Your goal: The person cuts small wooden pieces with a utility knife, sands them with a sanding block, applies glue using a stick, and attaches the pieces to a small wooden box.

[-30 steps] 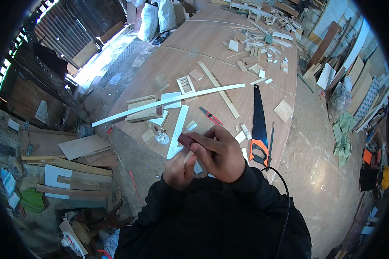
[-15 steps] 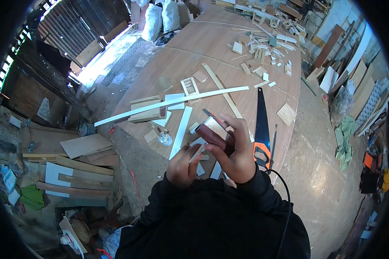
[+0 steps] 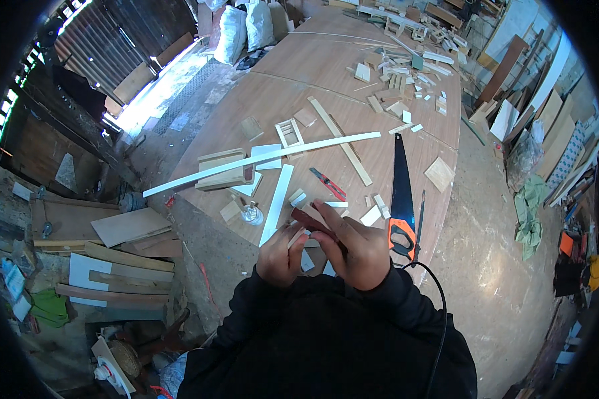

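My left hand point(image 3: 278, 256) is closed on a thin pale wood piece point(image 3: 298, 238). My right hand point(image 3: 358, 251) grips a block covered in red-brown sandpaper point(image 3: 307, 220), held against or just over the pale piece; whether they touch is unclear. Beyond them on the plywood table point(image 3: 306, 63) lie a red utility knife point(image 3: 326, 183), small offcuts point(image 3: 373, 213), a white strip point(image 3: 276, 203) and a small glass container point(image 3: 251, 215). A handsaw point(image 3: 402, 193) with an orange handle lies right of my hands, beside a thin dark bar point(image 3: 420, 213).
Long strips point(image 3: 343, 143), wooden blocks point(image 3: 216, 169) and piled offcuts point(image 3: 412, 66) cover parts of the table. Boards point(image 3: 120, 279) lie at lower left, more lean at right point(image 3: 502, 66). White sacks point(image 3: 259, 30) stand at the back left. A black cable point(image 3: 432, 286) runs past my right arm.
The sandpaper block rose and moved right, turning to show its pale top, then dipped back down-left over the piece in my left hand. My right hand moved with it.
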